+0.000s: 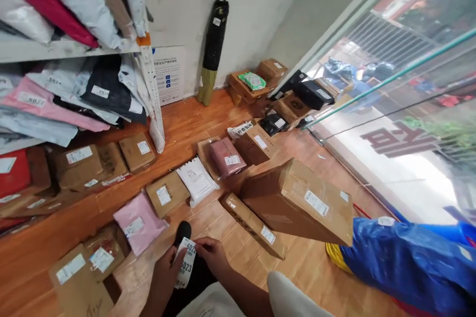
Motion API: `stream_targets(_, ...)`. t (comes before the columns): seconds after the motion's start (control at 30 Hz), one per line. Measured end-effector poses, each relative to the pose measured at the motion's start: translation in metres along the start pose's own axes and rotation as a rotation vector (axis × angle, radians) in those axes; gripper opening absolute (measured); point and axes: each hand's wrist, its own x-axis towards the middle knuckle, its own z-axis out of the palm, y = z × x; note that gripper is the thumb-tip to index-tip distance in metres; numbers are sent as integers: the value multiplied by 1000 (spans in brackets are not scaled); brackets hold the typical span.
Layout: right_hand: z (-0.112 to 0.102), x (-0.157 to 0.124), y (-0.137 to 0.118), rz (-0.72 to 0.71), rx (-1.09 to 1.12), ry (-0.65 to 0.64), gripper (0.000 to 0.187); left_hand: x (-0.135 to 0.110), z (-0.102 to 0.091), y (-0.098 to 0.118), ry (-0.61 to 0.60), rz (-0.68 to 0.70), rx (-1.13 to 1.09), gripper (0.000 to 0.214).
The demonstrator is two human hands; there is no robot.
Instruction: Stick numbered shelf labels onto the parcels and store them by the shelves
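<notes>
A strip of white printed number labels (185, 277) is held between both hands, low in the head view; "6022" and "6023" can be read on it. My left hand (164, 270) grips the strip along its left side, thumb on the front. At the upper right corner, my right hand (215, 257) pinches the edge near "6022". Just beyond the strip shows a dark shoe (183, 232). The pink parcel bag (138, 223) lies on the floor to the left of the hands, and a long narrow carton (255, 228) lies to their right.
A big carton (297, 198) and a blue wrapped bundle (405, 257) stand at the right. Shelves (74, 49) with labelled bags and boxes fill the left. A tall black-and-olive roll (213, 52) leans on the wall. More boxes line the floor toward the glass door (372, 94).
</notes>
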Motion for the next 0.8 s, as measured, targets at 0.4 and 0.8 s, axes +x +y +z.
stream_targets(0.4, 27, 134, 162, 62, -48, -330, 49, 70, 46, -180, 259, -282, -209, 56)
stream_targets(0.8, -101, 357, 352, -256, -261, -335, 29, 318, 208, -366, 88, -97, -488, 55)
